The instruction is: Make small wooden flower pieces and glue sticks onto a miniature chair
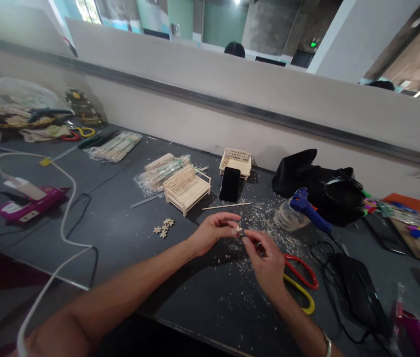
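Observation:
My left hand [213,233] is closed in a pinch on a small pale wooden flower-shaped piece [238,229], held just above the table. Facing it, my right hand [267,260] is also closed, thumb and index fingertip at a small dark tip beside the piece; what those fingers grip is mostly hidden. Red and yellow scissors handles [302,277] stick out past my right wrist; I cannot tell whether the hand holds the scissors or they lie beneath. Several matching flower pieces [163,228] lie to the left. A thin wooden stick [226,206] lies beyond my hands.
Two miniature bamboo benches [187,191] [236,161] stand at the back, a phone [230,184] leaning on one. Bagged sticks [161,173] lie behind. A blue glue gun [308,208] rests on a plastic tub [289,215]. A white cable [65,218] crosses the left; wood shavings litter the table.

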